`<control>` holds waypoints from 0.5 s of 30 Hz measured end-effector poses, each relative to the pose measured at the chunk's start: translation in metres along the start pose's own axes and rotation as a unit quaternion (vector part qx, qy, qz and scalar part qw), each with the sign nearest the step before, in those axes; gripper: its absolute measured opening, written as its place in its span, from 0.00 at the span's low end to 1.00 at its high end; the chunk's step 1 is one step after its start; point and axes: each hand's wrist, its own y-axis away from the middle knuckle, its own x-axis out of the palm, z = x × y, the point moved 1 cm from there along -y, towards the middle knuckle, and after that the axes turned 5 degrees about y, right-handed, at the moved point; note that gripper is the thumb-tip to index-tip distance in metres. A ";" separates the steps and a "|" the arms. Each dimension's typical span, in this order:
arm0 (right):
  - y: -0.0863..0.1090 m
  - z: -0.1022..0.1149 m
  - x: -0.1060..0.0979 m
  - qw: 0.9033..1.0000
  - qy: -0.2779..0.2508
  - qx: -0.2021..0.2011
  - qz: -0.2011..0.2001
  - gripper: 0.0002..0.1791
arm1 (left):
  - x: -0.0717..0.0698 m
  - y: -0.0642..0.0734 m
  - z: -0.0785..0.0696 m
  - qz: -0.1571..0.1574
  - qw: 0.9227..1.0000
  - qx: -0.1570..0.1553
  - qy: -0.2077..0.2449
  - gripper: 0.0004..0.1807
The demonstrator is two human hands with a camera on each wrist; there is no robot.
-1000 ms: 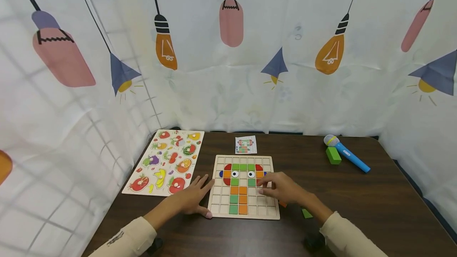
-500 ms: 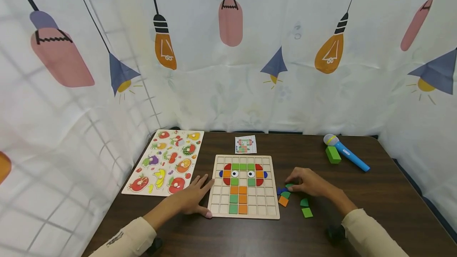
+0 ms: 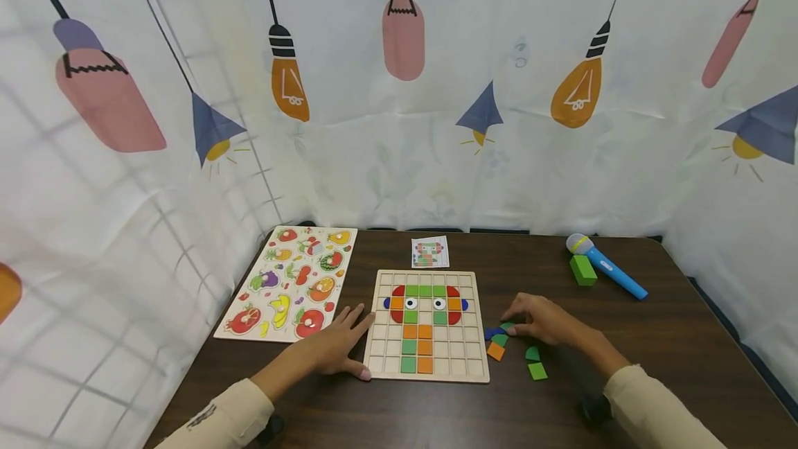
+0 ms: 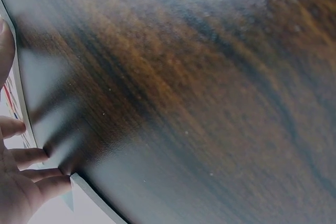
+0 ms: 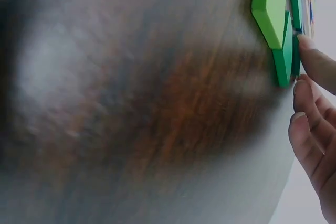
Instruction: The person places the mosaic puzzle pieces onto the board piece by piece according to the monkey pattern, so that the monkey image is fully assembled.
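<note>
A wooden grid board [image 3: 458,352] bears a figure of red, green, orange and blue tiles with two round eyes. My left hand [image 3: 337,344] lies spread at its left edge, fingers straight, thumb near the lower left corner. To the right of the board, my right hand [image 3: 545,321] pinches a green tile with a curved edge [image 3: 507,326] between thumb and fingers, low over the table. Close by lie blue tiles [image 3: 494,332], another curved green tile [image 3: 500,340] and an orange square tile [image 3: 496,351]. Nearer me are a curved green tile [image 3: 533,353] and a light green square tile [image 3: 537,371].
A board printed with fruit [image 3: 287,289] lies at the left, close to my left fingertips. Behind the grid board is a small picture card [image 3: 430,252]. A green block [image 3: 582,271] and a blue toy microphone [image 3: 614,276] lie at the back right.
My right hand has moved right, from the grid board's right side to the loose tiles, and now pinches a green one. The left hand has stayed put.
</note>
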 end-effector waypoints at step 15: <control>0.009 0.007 0.004 0.998 0.047 -0.033 -0.011 0.12 | 0.001 0.001 0.000 -0.005 1.000 -0.003 -0.008 0.60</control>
